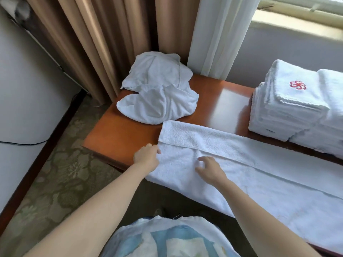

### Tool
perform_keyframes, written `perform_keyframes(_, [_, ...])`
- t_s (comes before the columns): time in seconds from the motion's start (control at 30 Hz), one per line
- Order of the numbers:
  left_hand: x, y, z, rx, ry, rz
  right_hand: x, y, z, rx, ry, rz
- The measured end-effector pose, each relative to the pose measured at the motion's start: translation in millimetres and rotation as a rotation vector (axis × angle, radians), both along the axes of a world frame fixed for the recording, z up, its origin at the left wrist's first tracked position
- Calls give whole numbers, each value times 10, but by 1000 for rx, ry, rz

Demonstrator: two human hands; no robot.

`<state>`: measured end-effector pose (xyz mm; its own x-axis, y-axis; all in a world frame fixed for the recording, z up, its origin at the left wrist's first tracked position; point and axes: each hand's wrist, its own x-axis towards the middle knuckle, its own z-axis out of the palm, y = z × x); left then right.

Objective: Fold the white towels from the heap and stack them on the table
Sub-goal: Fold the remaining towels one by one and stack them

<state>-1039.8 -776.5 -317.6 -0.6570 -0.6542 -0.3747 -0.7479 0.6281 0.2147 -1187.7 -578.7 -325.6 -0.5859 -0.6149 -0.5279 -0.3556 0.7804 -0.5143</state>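
A long white towel (pixel 250 175) lies folded lengthwise across the wooden table (pixel 118 134), its near side hanging over the front edge. My left hand (pixel 146 155) pinches the towel's left end at the edge. My right hand (pixel 209 167) rests on top of the towel a little to the right, fingers loosely spread. A heap of crumpled white towels (pixel 159 89) sits at the back left of the table. A stack of folded white towels (pixel 297 106) with a red emblem stands at the right.
Tan curtains (pixel 104 39) and a white sheer curtain (pixel 219 34) hang behind the table. A window sill (pixel 300 25) is at the top right. Patterned carpet (pixel 61 179) lies left of the table, beside a white bed edge (pixel 22 101).
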Motion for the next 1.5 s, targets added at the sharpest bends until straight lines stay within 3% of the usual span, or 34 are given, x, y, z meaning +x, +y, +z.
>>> perform_keyframes(0.1, [-193,-52,-16,48,97,-123,32,-14,-16,-11,14,-48])
perform_keyframes(0.3, [-555,-130,-131,-46,181,-342,12,52,11,26,125,-153])
perform_keyframes(0.47, [-640,-115,-279,-78,191,-437,-135,67,24,154,175,-53])
perform_keyframes(0.67, [-760,-160,-304,-156,168,-437,-271,-39,-88,174,277,97])
perform_keyframes(0.83, [-902,-241,-300,-182,207,-409,-456,-55,-67,-14,417,-110])
perform_keyframes(1.07, [-1298,-355,130,-130,638,-128,-737,-183,191,-264,575,-374])
perform_keyframes(1.2, [-1355,-400,268,-187,733,-212,-696,-158,262,-339,557,-411])
perform_keyframes(1.37, [-1107,-353,74,-191,713,-349,-530,-34,180,-231,467,-314])
perform_keyframes(1.5, [-861,-315,-146,-58,558,-416,-397,75,49,-91,371,-171])
